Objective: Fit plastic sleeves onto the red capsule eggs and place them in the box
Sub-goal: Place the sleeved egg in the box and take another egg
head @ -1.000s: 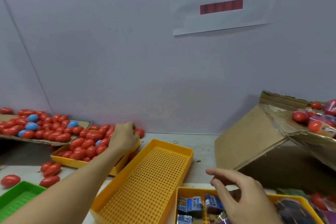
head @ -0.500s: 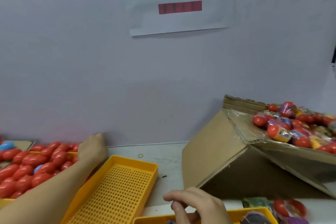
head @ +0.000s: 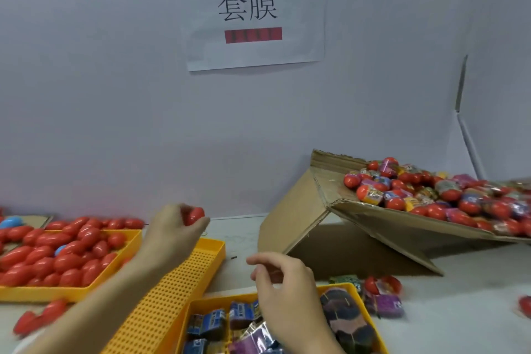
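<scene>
Grey-white wall behind, paper sign (head: 254, 13) taped up; pale tabletop (head: 448, 290) below. Left hand (head: 175, 231) raised above the empty yellow tray (head: 172, 304), fingers curled round one red egg (head: 194, 215). Right hand (head: 283, 282) over the sleeve tray (head: 201, 303), fingertips pinched together; whether a plastic sleeve is between them cannot be told. Stock of bare red eggs sits in the tray at left (head: 69, 292). Tilted cardboard box (head: 359, 227) at right holds the sleeved eggs.

Risks, as judged:
- Egg is smooth and held only at the fingertips; bringing the hands together fast could let it slip and roll among the loose eggs on the tabletop.
- Thin sleeve may crumple or go on crooked if its mouth is not opened first.
- Box leans; a tossed egg could bounce off the pile.
</scene>
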Motion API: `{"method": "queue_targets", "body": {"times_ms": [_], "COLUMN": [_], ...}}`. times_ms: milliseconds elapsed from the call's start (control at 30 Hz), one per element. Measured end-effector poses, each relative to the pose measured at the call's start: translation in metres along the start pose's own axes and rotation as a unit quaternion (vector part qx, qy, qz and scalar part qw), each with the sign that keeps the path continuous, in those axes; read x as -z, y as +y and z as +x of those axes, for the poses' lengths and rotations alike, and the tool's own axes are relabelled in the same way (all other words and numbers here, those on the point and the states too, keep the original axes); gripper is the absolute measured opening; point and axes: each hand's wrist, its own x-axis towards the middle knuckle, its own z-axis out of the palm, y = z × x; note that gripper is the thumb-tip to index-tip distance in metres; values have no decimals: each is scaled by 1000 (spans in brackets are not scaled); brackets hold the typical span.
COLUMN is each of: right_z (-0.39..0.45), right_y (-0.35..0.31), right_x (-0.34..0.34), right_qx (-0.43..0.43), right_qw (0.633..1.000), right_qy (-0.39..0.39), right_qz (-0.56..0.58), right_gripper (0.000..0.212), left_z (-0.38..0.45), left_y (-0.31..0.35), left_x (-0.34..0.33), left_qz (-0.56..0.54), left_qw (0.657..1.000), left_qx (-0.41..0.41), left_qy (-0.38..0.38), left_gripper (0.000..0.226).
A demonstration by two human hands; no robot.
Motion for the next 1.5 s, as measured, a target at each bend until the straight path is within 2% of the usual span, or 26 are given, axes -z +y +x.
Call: {"method": "queue_targets", "body": {"times_ms": [100,167,233,300,400,500,600,733,800,900,1000,1167,1367,1433,1500], "right_z": [-3,-6,-6,-7,-6,-6,-8,-13,-15,-17,-18,-19,-31,-32,-33], "right_y": [-2,-5,-6,-6,-8,-10,-10,-10,-13,-16,-16,-19,-31,-30,-29], "right_x": [7,13,18,22,26,27,30,32,31,29,27,27,1,-8,-9], "right_qx": [-18,-18,-20,-22,-10,20,33,5,-15,-43,-57,-22,25,34,42], "right_qw": [1000,999,998,999,1000,995,981,960,953,945,941,948,935,929,929], "right_qy": [9,21,30,23,-4,-21,-34,-61,-68,-80,-94,-112,-220,-227,-223], "right_qz": [24,37,45,35,-2,-97,-190,-274,-296,-314,-319,-296,-278,-289,-292], "right_gripper": [26,27,25,23,20,19,15,6,8,18,20,17,23,18,11], "left_z": [-50,-75,-92,-101,-107,-103,-96,-93,-96,-100,-101,-100,-96,-96,-95], "left_y": [34,46,49,45,27,7,-3,-8,-6,-2,-1,0,-2,-1,0], "left_x": [0,-1,-3,-7,-16,-24,-25,-28,-30,-31,-32,-34,-35,-36,-35], "left_qz": [-130,-228,-319,-357,-318,-284,-350,-336,-328,-303,-299,-313,-319,-345,-412], "left_qw": [990,970,943,929,943,951,920,932,939,950,950,944,941,931,901], "left_qx": [12,34,58,74,89,122,172,131,99,65,68,85,100,111,128], "left_qy": [49,71,75,64,38,3,-20,-19,-30,-47,-54,-63,-43,-42,-49], "left_gripper": [14,17,19,19,12,4,8,3,8,11,6,7,4,5,13]}}
